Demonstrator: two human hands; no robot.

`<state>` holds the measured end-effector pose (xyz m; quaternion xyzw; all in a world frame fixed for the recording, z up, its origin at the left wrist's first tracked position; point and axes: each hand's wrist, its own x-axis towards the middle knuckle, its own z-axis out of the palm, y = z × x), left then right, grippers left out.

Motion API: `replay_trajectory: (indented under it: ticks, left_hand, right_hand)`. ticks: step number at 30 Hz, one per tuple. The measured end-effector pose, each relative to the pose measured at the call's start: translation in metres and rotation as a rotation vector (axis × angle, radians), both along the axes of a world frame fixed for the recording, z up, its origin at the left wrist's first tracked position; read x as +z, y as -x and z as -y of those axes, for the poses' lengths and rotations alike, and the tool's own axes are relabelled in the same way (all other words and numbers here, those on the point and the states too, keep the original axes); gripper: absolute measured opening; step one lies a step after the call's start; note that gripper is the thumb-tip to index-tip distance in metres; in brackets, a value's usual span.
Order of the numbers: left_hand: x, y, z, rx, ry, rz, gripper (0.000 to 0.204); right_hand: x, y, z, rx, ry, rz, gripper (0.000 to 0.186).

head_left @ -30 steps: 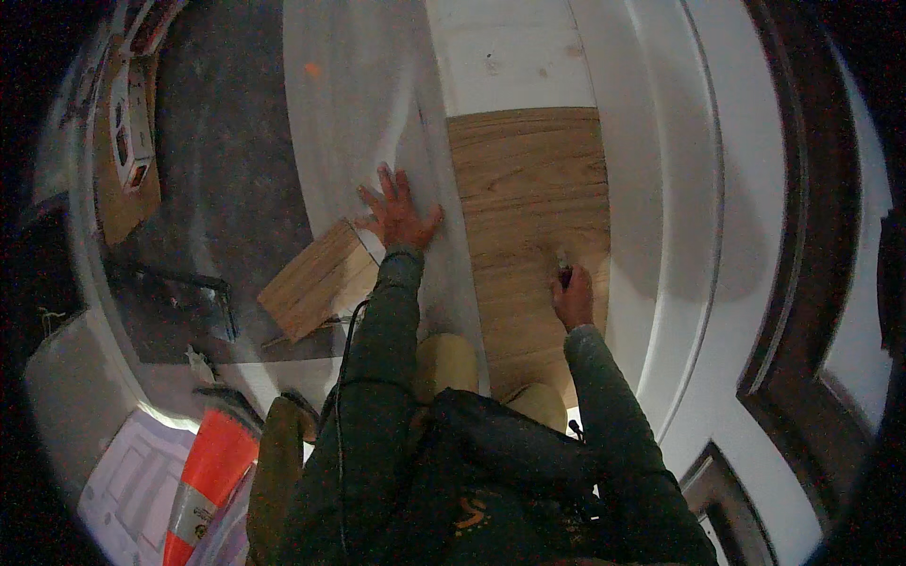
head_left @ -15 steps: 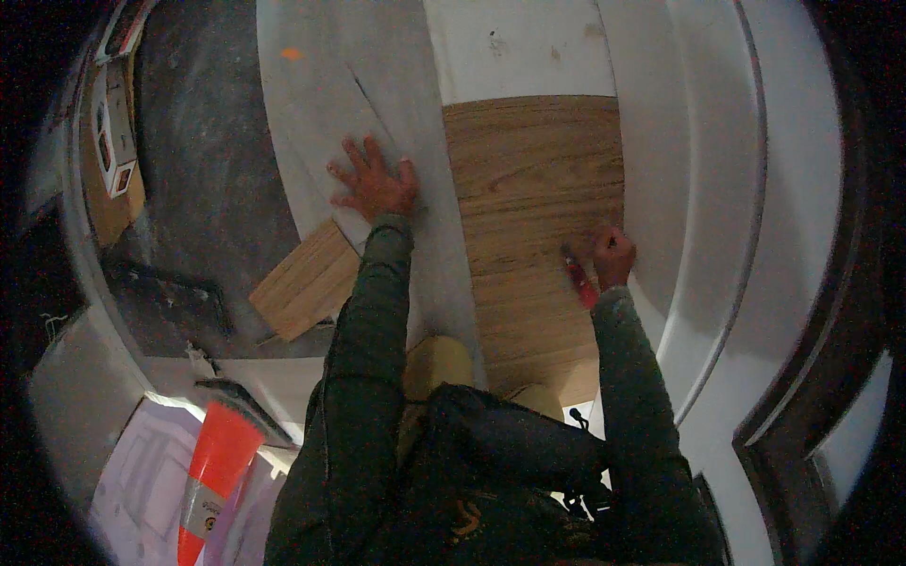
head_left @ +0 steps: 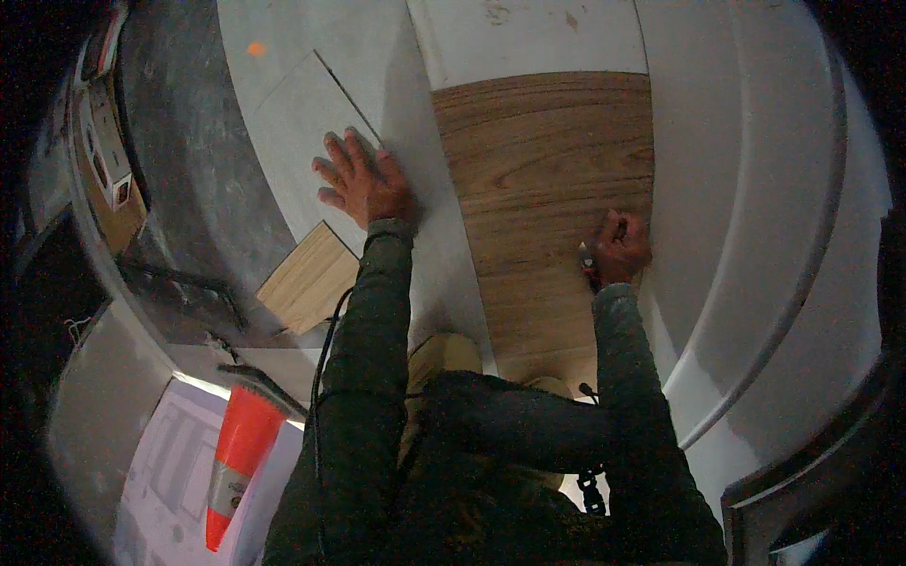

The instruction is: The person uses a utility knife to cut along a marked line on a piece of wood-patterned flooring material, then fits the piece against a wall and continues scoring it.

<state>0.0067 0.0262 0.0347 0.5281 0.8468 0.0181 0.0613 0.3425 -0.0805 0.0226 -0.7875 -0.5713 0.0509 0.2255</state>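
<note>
My left hand lies flat with its fingers spread on a pale grey sheet. A straight dark line or edge runs from its fingertips up across the sheet. My right hand is closed, resting at the right side of a wood-grain board. A small dark tool with a pale, pointed tip shows along its thumb side. Whether the fingers grip this tool or something else is hidden. Near my left forearm sits a small wood-grain offcut.
A white curved wall panel rises close on the right. At lower left lies an orange cone with a grey band over a lilac sheet. Small boxes stand at the far left, beside a dark grey slab.
My view has shifted slightly. Both hands stay in nearly the same places, the left still spread. The tool beside my right hand showed red before and now looks dark with a pale tip.
</note>
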Motion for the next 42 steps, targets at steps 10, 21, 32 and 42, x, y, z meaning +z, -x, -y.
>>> replay_trajectory:
  ticks: [10, 21, 32, 42]
  left_hand:
    - [0.006, 0.005, 0.003, 0.015, -0.020, 0.020, 0.056]
    - [-0.021, 0.014, 0.004, -0.045, -0.150, -0.017, 0.070]
    - [-0.002, -0.078, -0.062, -0.588, -0.038, 0.121, 0.088]
    - [0.059, -0.106, -0.090, -0.556, 0.218, 0.009, 0.057]
  right_hand:
    - [-0.002, 0.011, 0.007, -0.033, 0.058, -0.096, 0.015]
    - [-0.015, 0.017, 0.000, -0.047, -0.077, -0.131, 0.012]
    - [-0.009, 0.017, -0.008, -0.074, -0.131, 0.007, 0.014]
    - [-0.009, 0.013, -0.006, -0.076, -0.140, -0.007, 0.014]
